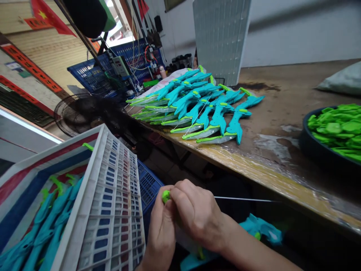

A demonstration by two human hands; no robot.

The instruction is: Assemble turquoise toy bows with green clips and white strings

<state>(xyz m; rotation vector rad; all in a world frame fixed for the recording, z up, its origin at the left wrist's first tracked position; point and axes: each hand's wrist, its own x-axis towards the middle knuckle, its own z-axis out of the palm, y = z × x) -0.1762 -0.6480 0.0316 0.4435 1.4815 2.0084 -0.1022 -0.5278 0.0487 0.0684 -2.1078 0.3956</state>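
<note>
My left hand (162, 233) is closed round a bright green plastic tip (165, 196), low in the middle of the view. Against it, my right hand (194, 214) is closed, its fingers bent over the same spot and hiding most of what they grip. A thin white string (245, 198) runs taut from behind my right hand toward the table's underside; its far end is lost in shadow. Under my right forearm lies a turquoise plastic toy (262, 229) with green bits, partly hidden. I cannot tell whether the green tip belongs to it.
Rows of turquoise and green toys (203, 105) with clear film lie on the wooden table (282, 150). A dark basin (306, 141) of green pieces (338, 126) stands right. At left, a white crate (113, 207) holds more turquoise toys (47, 226). A black fan (81, 113) stands behind it.
</note>
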